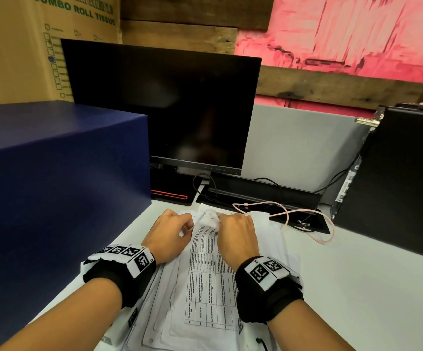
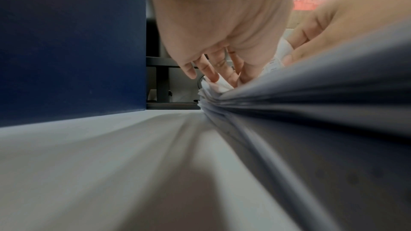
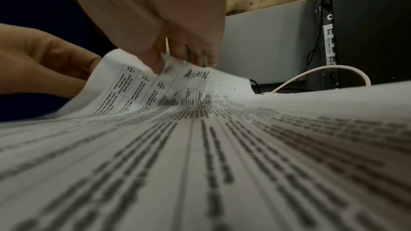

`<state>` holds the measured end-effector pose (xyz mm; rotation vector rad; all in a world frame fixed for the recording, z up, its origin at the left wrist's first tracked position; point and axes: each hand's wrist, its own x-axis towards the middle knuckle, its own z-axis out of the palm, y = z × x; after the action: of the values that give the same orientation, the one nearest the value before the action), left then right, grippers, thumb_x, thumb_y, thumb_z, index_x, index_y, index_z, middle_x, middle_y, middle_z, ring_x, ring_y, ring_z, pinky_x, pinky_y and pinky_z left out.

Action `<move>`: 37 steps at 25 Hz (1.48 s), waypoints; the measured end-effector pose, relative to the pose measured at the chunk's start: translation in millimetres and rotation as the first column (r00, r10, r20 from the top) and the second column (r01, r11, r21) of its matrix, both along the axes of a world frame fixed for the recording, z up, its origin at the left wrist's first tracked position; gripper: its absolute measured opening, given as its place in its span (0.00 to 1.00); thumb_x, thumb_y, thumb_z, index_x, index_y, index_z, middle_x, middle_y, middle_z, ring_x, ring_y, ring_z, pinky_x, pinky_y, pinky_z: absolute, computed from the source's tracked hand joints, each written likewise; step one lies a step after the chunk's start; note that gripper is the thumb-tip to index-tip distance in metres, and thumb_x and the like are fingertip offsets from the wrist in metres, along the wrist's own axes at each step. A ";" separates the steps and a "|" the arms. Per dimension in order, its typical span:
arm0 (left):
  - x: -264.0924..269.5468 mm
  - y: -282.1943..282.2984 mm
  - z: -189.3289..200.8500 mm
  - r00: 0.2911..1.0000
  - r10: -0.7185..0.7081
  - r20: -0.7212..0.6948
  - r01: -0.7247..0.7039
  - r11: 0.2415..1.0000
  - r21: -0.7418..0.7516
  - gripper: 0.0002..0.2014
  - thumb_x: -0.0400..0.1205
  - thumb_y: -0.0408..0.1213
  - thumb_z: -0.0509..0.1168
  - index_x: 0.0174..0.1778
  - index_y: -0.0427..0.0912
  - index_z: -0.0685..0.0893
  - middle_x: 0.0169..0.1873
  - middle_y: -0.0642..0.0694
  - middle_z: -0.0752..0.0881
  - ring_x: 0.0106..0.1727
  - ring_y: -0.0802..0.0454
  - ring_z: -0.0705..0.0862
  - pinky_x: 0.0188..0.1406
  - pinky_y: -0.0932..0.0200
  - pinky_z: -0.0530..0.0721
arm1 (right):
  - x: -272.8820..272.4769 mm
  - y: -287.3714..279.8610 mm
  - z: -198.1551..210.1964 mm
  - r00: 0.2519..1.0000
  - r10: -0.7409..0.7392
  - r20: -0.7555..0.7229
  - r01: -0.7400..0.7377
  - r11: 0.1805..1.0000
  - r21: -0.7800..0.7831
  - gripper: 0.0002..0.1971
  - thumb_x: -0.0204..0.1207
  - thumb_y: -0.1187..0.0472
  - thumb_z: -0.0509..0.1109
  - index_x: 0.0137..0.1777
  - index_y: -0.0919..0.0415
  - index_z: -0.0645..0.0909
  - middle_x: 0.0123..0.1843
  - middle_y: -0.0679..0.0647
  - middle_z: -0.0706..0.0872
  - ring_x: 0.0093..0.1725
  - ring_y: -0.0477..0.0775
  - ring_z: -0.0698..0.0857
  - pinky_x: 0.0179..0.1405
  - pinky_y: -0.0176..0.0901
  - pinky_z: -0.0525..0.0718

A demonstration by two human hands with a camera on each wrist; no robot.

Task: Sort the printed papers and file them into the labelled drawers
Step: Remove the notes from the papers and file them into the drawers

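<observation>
A stack of printed papers (image 1: 205, 287) lies on the white desk (image 1: 357, 287), its top sheet (image 3: 177, 94) carrying a printed table and a handwritten word. My left hand (image 1: 188, 228) grips the stack's far left corner, with its fingers (image 2: 213, 73) curled onto the sheet edges (image 2: 289, 103). My right hand (image 1: 221, 220) is at the far edge. There its thumb and fingers (image 3: 160, 66) pinch the top sheet, whose far end is lifted and curled. Both wrists rest low on the papers. No labelled drawers show.
A large dark blue box (image 1: 53, 173) stands close on the left. Behind the papers are a dark monitor (image 1: 162, 107), a black tray and a loose pink cable (image 1: 293, 216). A black computer tower (image 1: 402, 178) stands at the right and a cardboard carton (image 1: 15, 46) at the back left.
</observation>
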<state>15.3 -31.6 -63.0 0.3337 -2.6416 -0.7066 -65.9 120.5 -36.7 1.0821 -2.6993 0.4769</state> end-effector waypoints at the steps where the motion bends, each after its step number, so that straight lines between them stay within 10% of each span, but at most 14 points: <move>1: 0.5 0.4 0.2 1.000 -0.002 -0.003 0.002 1.000 0.004 0.09 0.81 0.39 0.64 0.36 0.56 0.75 0.36 0.59 0.78 0.51 0.62 0.69 0.46 0.67 0.71 | 1.1 0.3 0.4 1.000 -0.007 0.010 0.007 1.000 0.018 0.14 0.81 0.67 0.59 0.60 0.59 0.82 0.55 0.56 0.87 0.64 0.59 0.79 0.76 0.51 0.65; 12: 4.9 7.5 10.8 0.998 0.034 -0.051 -0.032 0.999 0.037 0.13 0.82 0.34 0.60 0.35 0.56 0.70 0.38 0.54 0.75 0.47 0.59 0.71 0.44 0.62 0.73 | 2.5 0.0 0.7 0.998 0.051 -0.027 -0.055 0.984 -0.167 0.08 0.81 0.62 0.63 0.56 0.55 0.82 0.57 0.50 0.84 0.69 0.53 0.74 0.83 0.52 0.55; 18: 2.9 2.4 4.9 0.999 -0.045 -0.006 0.045 0.995 0.095 0.08 0.82 0.40 0.66 0.37 0.56 0.78 0.39 0.54 0.78 0.51 0.59 0.71 0.50 0.62 0.74 | 4.6 4.6 7.4 0.999 0.030 0.018 -0.029 0.999 -0.044 0.15 0.78 0.65 0.67 0.61 0.52 0.86 0.82 0.55 0.66 0.85 0.58 0.52 0.83 0.50 0.44; 30: -0.1 3.4 5.7 0.999 -0.012 0.046 0.007 0.993 0.120 0.12 0.81 0.50 0.67 0.31 0.55 0.81 0.36 0.58 0.80 0.53 0.61 0.69 0.52 0.64 0.68 | 5.8 6.7 5.9 0.996 -0.090 0.016 0.091 0.990 -0.104 0.14 0.75 0.64 0.69 0.58 0.54 0.72 0.54 0.51 0.86 0.70 0.59 0.73 0.80 0.53 0.59; 37: 0.6 4.3 6.0 0.999 -0.024 0.023 0.019 0.985 0.171 0.16 0.82 0.58 0.59 0.35 0.55 0.84 0.38 0.57 0.81 0.54 0.66 0.70 0.56 0.61 0.72 | 1.7 7.0 5.4 0.999 -0.044 -0.031 0.042 0.997 -0.070 0.12 0.77 0.65 0.68 0.55 0.49 0.83 0.60 0.48 0.82 0.69 0.54 0.70 0.72 0.43 0.65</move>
<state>15.9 -27.3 -57.0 0.3643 -2.6175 -0.9452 -64.2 127.5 -31.3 1.0025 -2.6512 0.5362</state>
